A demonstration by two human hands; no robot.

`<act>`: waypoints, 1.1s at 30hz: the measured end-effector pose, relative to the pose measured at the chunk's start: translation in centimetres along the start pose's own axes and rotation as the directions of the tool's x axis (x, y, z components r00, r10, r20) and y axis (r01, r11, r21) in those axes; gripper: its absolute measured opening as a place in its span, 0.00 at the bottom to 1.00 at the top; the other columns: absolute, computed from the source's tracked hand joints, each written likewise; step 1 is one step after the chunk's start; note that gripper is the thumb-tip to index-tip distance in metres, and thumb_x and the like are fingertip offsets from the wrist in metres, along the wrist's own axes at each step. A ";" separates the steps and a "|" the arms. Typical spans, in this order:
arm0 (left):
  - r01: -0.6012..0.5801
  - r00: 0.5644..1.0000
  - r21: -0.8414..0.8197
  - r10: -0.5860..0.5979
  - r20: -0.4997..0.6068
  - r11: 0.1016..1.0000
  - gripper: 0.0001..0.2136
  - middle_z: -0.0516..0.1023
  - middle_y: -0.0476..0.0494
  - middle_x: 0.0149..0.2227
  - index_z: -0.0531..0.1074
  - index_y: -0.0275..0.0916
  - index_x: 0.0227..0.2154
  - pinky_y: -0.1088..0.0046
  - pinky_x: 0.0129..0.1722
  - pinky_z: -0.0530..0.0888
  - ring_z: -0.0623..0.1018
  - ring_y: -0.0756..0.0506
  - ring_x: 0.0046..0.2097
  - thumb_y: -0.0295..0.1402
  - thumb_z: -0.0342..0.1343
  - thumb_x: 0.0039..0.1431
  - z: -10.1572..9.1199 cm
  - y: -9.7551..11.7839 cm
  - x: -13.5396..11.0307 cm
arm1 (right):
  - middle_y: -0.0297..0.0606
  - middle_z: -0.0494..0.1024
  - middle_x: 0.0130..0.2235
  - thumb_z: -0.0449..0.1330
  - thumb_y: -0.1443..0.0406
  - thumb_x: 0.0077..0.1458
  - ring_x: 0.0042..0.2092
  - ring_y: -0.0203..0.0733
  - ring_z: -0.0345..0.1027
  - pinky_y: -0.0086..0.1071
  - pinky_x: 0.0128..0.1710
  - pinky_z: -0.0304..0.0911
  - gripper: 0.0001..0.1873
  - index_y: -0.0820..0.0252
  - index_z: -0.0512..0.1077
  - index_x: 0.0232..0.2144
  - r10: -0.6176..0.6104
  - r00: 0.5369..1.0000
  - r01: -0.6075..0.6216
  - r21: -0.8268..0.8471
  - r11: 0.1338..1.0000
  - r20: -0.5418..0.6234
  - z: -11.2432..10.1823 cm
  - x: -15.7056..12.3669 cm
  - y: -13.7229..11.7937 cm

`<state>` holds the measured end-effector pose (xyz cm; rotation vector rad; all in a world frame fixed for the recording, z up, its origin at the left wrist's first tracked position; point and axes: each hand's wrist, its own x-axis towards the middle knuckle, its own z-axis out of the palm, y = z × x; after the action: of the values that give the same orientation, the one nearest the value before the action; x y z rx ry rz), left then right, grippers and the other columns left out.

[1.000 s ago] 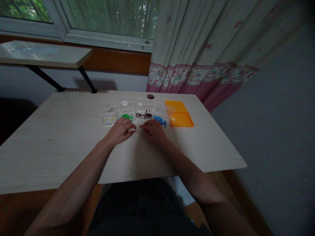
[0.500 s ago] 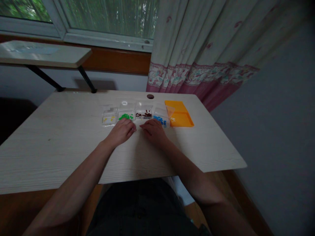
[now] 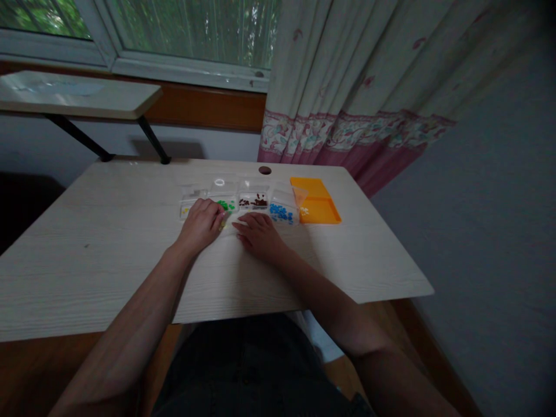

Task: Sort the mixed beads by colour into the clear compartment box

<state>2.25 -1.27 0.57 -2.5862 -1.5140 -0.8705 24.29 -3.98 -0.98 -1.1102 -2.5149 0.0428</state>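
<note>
My left hand [image 3: 202, 223] is closed, its thumb and fingertips together in front of the box of small green pieces [image 3: 226, 205]. A yellowish speck shows at those fingertips, too small to name. To its right, my right hand [image 3: 262, 236] rests low over the table, index finger and thumb apart, with nothing visible between them. Just behind it stand clear plastic boxes of dark red pieces [image 3: 254, 201] and blue pieces [image 3: 281, 213]. A box with yellow pieces [image 3: 185, 211] is partly hidden behind my left hand.
An orange tray [image 3: 319, 197] lies to the right of the boxes, with a few whitish pieces [image 3: 304, 211] by its left edge. The pale wooden table [image 3: 130, 255] has a round hole [image 3: 264, 170] at the back. A raised shelf [image 3: 82, 95] stands back left.
My left hand has shifted left, covering part of the yellow and green boxes. My right hand has moved slightly left and nearer, uncovering more blue pieces, and its fingers look more spread.
</note>
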 end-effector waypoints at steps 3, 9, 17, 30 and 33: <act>0.015 1.000 -0.002 -0.015 -0.008 1.000 0.10 0.73 0.39 0.37 0.71 0.39 0.36 0.55 0.47 0.68 0.71 0.38 0.43 0.36 0.46 0.67 0.1 -0.2 0.0 | 0.43 0.71 0.58 0.54 0.65 0.64 0.61 0.49 0.56 0.45 0.61 0.49 0.18 0.56 0.73 0.54 0.033 0.999 -0.033 0.042 0.999 0.002 -0.2 -0.1 0.2; 0.022 1.000 -0.013 -0.022 0.000 1.000 0.11 0.73 0.39 0.36 0.71 0.39 0.35 0.57 0.46 0.68 0.71 0.39 0.42 0.37 0.45 0.68 0.4 -0.5 0.0 | 0.41 0.74 0.52 0.60 0.65 0.59 0.57 0.49 0.59 0.44 0.58 0.53 0.09 0.55 0.78 0.42 0.153 0.988 -0.150 0.089 0.985 -0.023 -1.1 -0.5 1.4; 0.043 0.999 -0.016 -0.043 -0.004 0.999 0.12 0.74 0.39 0.35 0.71 0.38 0.35 0.57 0.47 0.68 0.71 0.38 0.42 0.38 0.45 0.67 0.4 -0.7 0.0 | 0.43 0.74 0.49 0.59 0.65 0.61 0.55 0.49 0.60 0.42 0.56 0.54 0.07 0.59 0.76 0.38 0.208 0.977 -0.207 0.018 0.978 -0.050 -1.0 -0.7 1.6; 0.337 0.929 0.173 -0.298 -0.218 0.925 0.15 0.73 0.35 0.38 0.71 0.37 0.33 0.51 0.50 0.65 0.69 0.35 0.46 0.40 0.44 0.67 -1.8 -5.0 -0.6 | 0.45 0.73 0.44 0.52 0.61 0.63 0.51 0.50 0.61 0.44 0.54 0.53 0.13 0.59 0.76 0.38 0.546 0.706 -0.605 0.019 0.796 -0.451 -5.8 -2.1 7.4; 0.406 0.896 0.161 -0.358 -0.261 0.900 0.16 0.73 0.34 0.39 0.71 0.35 0.33 0.50 0.50 0.64 0.68 0.34 0.47 0.40 0.45 0.67 -2.1 -5.7 -0.8 | 0.46 0.73 0.44 0.53 0.60 0.60 0.50 0.52 0.60 0.46 0.53 0.54 0.14 0.59 0.76 0.37 0.647 0.546 -0.732 0.072 0.677 -0.533 -6.8 -3.2 9.3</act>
<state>-3.62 0.45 0.55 -1.9937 -1.9578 -0.9311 35.28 -0.75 2.49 -1.8429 -1.4812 -0.2248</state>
